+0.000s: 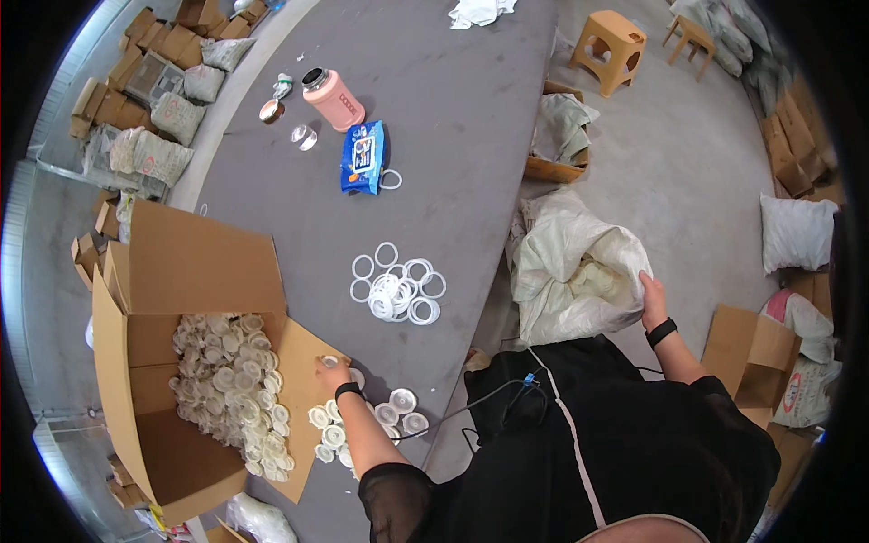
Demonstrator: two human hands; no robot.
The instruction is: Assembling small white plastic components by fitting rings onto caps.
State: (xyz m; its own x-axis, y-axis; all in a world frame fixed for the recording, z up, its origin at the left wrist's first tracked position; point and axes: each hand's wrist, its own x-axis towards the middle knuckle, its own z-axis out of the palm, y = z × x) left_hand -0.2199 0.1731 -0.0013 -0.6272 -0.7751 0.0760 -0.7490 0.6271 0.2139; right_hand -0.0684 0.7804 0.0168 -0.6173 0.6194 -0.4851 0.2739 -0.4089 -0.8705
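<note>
My left hand (pixel 329 376) is closed over the cardboard flap, with a small pale round plastic cap (pixel 331 361) showing at its fingers. Beside that wrist, several more whitish caps (pixel 334 436) lie loose on the grey table. An open cardboard box (pixel 201 249) on the left holds a large heap of translucent white caps (pixel 231 371), which spills onto its flap. My right hand (pixel 652 300) grips the rim of an open white woven sack (pixel 557 262) to the right of the table. Something pale yellowish shows inside the sack's mouth.
White plastic rings (pixel 395 291) are piled mid-table. Farther back are a blue wipes pack (pixel 364 157) and a pink bottle (pixel 335 100). A lined carton (pixel 554 169) stands beyond the sack, an orange stool (pixel 609 52) on the floor behind. A cable (pixel 462 409) crosses my front.
</note>
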